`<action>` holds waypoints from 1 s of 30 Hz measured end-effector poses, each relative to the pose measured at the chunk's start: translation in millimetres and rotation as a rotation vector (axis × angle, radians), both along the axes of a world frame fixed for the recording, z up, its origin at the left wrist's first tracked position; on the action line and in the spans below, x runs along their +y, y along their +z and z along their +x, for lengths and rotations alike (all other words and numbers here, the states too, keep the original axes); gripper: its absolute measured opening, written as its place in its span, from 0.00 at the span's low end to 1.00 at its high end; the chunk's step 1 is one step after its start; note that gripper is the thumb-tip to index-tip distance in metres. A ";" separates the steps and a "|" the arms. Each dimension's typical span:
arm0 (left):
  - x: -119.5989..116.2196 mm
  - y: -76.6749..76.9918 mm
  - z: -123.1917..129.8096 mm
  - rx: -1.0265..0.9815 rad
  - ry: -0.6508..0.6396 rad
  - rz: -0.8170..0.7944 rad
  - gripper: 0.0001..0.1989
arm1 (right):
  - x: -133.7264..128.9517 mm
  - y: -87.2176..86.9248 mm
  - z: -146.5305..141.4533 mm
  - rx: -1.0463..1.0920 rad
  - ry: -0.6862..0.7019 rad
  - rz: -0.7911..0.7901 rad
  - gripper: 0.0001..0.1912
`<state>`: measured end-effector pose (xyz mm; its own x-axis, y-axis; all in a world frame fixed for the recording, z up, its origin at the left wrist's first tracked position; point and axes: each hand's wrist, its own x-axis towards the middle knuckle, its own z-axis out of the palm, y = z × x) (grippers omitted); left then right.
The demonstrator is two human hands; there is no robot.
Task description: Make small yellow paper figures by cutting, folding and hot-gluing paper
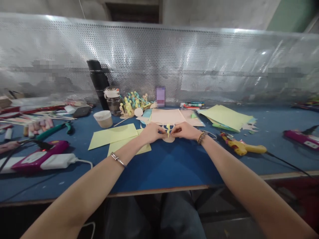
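Near the middle of the blue table, a small upright yellow paper piece (168, 128) stands on a round pale disc (168, 140). My left hand (155, 131) is at its left side, fingers bent and pressed together at the piece's lower part. From the right, my right hand (183, 130) meets the same piece with its thumb and fingertips pinched. What exactly lies between the fingertips of each hand is too small to make out. Yellow paper sheets (113, 135) lie beside my left forearm, and a pink sheet (168, 117) lies behind both hands.
A paper cup (103, 119), a jar (113, 101), a black bottle (98, 83) and a cluster of yellow and teal paper pieces (134, 101) stand back left. A yellow glue gun (243, 147) lies right, before more yellow sheets (226, 116). A purple power strip (41, 156) is left.
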<state>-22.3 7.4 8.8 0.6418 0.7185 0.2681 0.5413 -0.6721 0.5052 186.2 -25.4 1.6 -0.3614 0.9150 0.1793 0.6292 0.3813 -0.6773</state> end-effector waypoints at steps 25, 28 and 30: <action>27.5 23.3 -47.9 0.014 0.343 0.211 0.16 | 7.2 28.4 69.7 0.825 -0.881 0.423 0.09; 24.0 20.0 -41.7 0.072 0.346 0.215 0.17 | 4.9 32.6 76.9 0.906 -0.915 0.525 0.10; 25.8 13.4 -39.3 0.133 0.324 0.224 0.19 | 5.4 33.0 82.8 0.906 -0.932 0.581 0.11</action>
